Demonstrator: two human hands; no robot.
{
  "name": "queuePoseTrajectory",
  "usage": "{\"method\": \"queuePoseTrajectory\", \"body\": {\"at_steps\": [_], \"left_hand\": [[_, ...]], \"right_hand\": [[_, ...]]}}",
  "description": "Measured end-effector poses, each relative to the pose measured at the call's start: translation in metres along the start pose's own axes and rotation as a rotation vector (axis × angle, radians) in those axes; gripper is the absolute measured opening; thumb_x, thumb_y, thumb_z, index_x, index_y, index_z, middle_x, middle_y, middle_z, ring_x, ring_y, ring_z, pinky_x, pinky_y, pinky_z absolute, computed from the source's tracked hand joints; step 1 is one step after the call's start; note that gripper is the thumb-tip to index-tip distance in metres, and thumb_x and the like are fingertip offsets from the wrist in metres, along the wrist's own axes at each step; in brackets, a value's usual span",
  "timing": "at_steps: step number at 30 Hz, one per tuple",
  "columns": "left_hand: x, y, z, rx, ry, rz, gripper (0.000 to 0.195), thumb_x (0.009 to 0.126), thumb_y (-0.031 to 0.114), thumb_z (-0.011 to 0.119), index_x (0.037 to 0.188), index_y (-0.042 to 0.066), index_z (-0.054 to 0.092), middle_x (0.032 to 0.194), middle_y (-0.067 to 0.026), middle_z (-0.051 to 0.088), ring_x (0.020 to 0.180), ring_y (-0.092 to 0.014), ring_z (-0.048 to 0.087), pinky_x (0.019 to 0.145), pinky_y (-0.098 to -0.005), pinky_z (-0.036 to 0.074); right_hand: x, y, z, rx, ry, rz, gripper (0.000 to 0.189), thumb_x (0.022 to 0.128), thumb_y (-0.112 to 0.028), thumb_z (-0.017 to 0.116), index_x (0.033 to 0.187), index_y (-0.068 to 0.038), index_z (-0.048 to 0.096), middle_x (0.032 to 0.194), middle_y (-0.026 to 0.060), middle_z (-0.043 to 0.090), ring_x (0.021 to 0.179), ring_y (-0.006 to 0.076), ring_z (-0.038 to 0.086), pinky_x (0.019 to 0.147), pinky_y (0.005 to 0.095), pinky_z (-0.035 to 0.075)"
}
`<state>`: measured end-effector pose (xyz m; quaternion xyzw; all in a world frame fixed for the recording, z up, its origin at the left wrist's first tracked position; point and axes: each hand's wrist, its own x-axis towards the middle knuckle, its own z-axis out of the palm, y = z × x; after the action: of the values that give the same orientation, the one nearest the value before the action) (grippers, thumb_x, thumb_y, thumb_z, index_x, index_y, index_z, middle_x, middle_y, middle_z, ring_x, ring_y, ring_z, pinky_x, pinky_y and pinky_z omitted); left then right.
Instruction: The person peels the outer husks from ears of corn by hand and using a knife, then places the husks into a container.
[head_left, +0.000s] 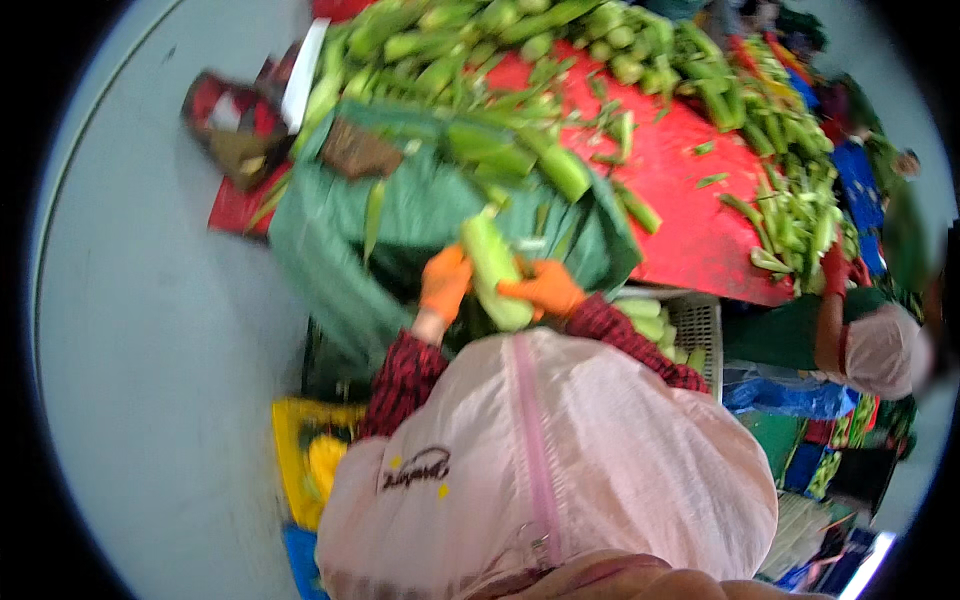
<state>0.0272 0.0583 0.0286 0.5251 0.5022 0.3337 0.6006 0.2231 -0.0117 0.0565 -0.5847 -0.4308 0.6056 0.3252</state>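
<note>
Both hands wear orange gloves. Between them is an ear of corn (495, 270) in a smooth pale green husk, tilted with its upper end to the left. My right hand (551, 289) grips its lower right side, thumb across the husk. Against the opposite side, my left hand (445, 279) has its fingers curled, the fingertips partly hidden. Beneath and beyond the hands spreads a green sheet or sack (322, 247) with a dark hollow. Loose green husk leaves (487, 150) and a brown flat piece (361, 148) lie on it.
A red-covered table (675, 202) bears a large heap of husked corn (465, 37). A white perforated crate (709, 322) with pale ears stands by my right arm. A co-worker (847, 337) with red gloves is on the right. A yellow crate (289, 450) sits lower left.
</note>
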Motion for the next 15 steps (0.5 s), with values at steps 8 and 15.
{"method": "queuePoseTrajectory", "body": {"at_steps": [8, 15], "left_hand": [[-0.007, -0.027, 0.007, -0.244, 0.208, -0.187, 0.016, 0.074, 0.004, 0.055, 0.086, -0.001, 0.065, 0.077, -0.0079, 0.062, 0.062, -0.018, 0.057, 0.050, -0.0317, 0.045], [-0.019, -0.027, 0.023, -0.609, 0.078, -0.183, 0.020, 0.076, 0.002, 0.054, 0.094, 0.000, 0.061, 0.081, -0.0072, 0.061, 0.065, -0.019, 0.058, 0.052, -0.0299, 0.046]], "right_hand": [[0.000, 0.006, 0.012, 0.088, 0.023, -0.051, 0.065, 0.082, -0.033, 0.077, 0.136, -0.004, 0.055, 0.087, 0.0052, 0.070, 0.051, 0.0093, 0.054, 0.042, 0.0232, 0.041], [0.024, -0.007, 0.013, -0.018, 0.102, 0.030, 0.054, 0.077, -0.040, 0.080, 0.111, -0.001, 0.067, 0.080, 0.0052, 0.068, 0.052, 0.0115, 0.057, 0.043, 0.0268, 0.044]]}}
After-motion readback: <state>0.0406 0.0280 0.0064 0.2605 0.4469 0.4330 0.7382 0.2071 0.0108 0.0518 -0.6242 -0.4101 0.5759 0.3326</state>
